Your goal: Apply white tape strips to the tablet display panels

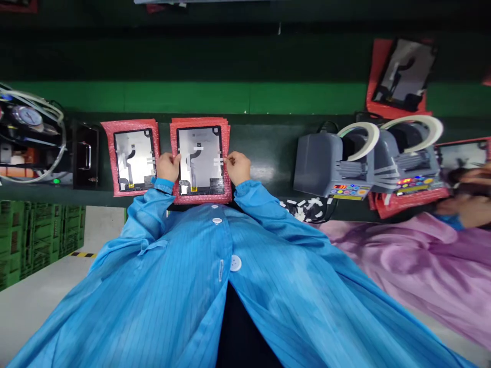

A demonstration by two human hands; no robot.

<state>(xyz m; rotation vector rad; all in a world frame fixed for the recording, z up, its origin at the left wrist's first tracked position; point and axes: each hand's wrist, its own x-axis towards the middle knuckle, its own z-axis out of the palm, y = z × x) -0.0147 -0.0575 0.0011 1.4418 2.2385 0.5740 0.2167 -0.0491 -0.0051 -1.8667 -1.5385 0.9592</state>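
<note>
A tablet display panel [207, 168] lies back side up on a stack of red bubble-wrap sheets [200, 199] in front of me. It has a dark flex cable, a yellow label and small white tape strips [218, 162] by its right edge. My left hand [168, 167] is closed at the panel's left edge, thumb toward it; what its fingers hold, if anything, is hidden. At the right edge my right hand [238, 167] pinches beside the strips; the thing between its fingertips is too small to make out. A second panel [141, 161] rests on bubble wrap to the left.
Two grey tape dispensers [320, 163] with white rolls stand to the right, white scraps [305, 208] before them. Another panel [408, 71] lies behind them. A co-worker's pink sleeve [414, 245] is at far right. Gauge equipment [28, 116] and green crates [42, 235] are left.
</note>
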